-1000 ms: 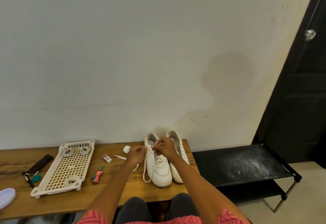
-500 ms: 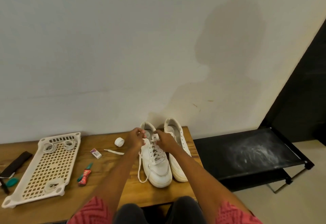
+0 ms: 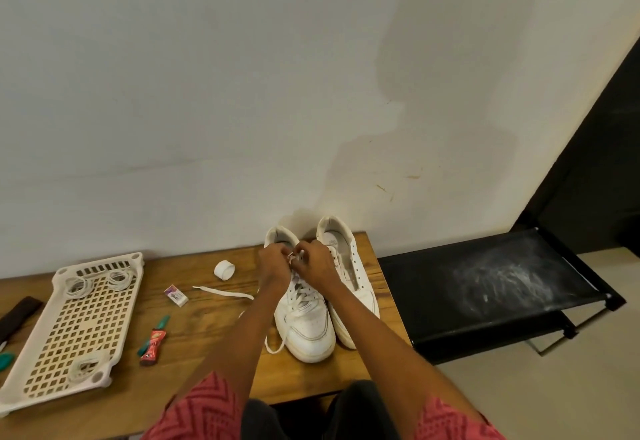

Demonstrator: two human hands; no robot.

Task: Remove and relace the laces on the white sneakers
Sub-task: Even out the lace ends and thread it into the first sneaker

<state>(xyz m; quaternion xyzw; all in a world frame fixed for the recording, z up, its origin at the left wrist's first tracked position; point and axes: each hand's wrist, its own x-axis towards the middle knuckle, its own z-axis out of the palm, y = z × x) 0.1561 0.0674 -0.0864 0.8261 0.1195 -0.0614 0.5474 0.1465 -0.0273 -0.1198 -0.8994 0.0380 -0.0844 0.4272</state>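
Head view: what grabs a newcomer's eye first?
Both hands, left and right, meet at the top of the laced sneaker, pinching its lace. Beside it on the right stands the second sneaker, its eyelets bare. On the left of the wooden table lies a perforated tray holding coiled laces.

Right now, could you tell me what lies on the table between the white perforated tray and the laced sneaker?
In the head view, between the tray and the laced sneaker lie a small eraser, a loose lace, a tape roll and a red-green tube.
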